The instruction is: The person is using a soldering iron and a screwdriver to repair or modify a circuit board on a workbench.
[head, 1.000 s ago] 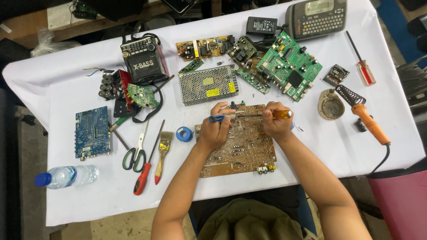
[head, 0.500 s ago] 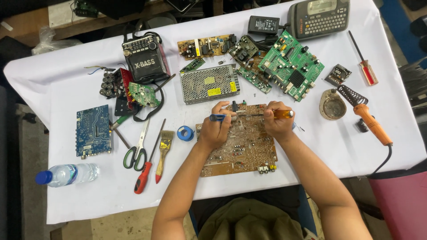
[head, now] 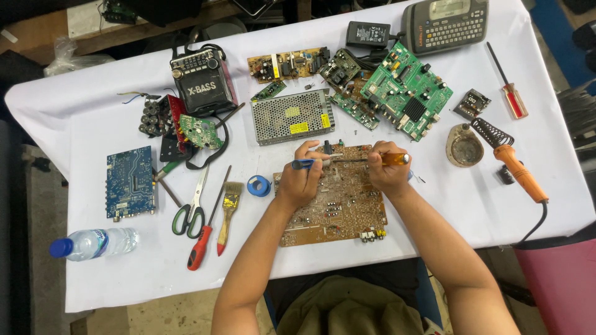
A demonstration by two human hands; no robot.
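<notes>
Brown circuit board [head: 332, 205] flat at desk [head: 434, 205] front centre, under both hands. Left hand [head: 300, 183] closed on blue-handled tool [head: 304, 164], resting on board's top-left. Right hand [head: 388, 174] closed on amber-handled screwdriver [head: 397, 159], shaft lying along board's top edge. Meshed metal power supply [head: 292, 116] just behind; blue tape roll [head: 258, 185] beside left hand.

Both forearms bare w/ no sleeves, no gloves on hands [head: 298, 185]; olive-green cloth over lap.

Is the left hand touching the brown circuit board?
Touching. In the head view, the left hand rests directly on the brown circuit board, with no gap visible, while holding a blue-handled tool.
</notes>
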